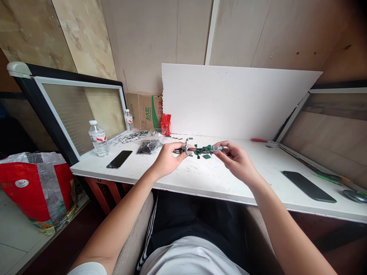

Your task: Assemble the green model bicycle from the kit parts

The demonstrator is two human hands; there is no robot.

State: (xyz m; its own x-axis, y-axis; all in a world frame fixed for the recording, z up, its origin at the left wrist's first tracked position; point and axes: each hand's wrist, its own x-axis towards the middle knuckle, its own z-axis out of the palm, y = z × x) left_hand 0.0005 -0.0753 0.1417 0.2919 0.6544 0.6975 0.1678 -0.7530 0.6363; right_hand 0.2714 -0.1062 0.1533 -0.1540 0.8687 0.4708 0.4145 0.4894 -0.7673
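Note:
A small green model bicycle [200,149] is held sideways over the white table, with its silver handlebar to the left and its rear rack to the right. My left hand [169,157] pinches the front end by the handlebar, fingers closed. At the other end, my right hand [235,158] has thumb and fingers closed on the rear, by the rack; the fingers partly hide that end. Just below the bicycle's frame is a small dark green piece [207,156], which seems to lie on the table.
On the white table [195,179], to the left, are a black phone [119,159], water bottles [99,139], a plastic bag of black parts [149,145] and black part frames [130,136]. A second phone [309,186] and a mouse [354,196] lie right. A white board [237,101] leans behind.

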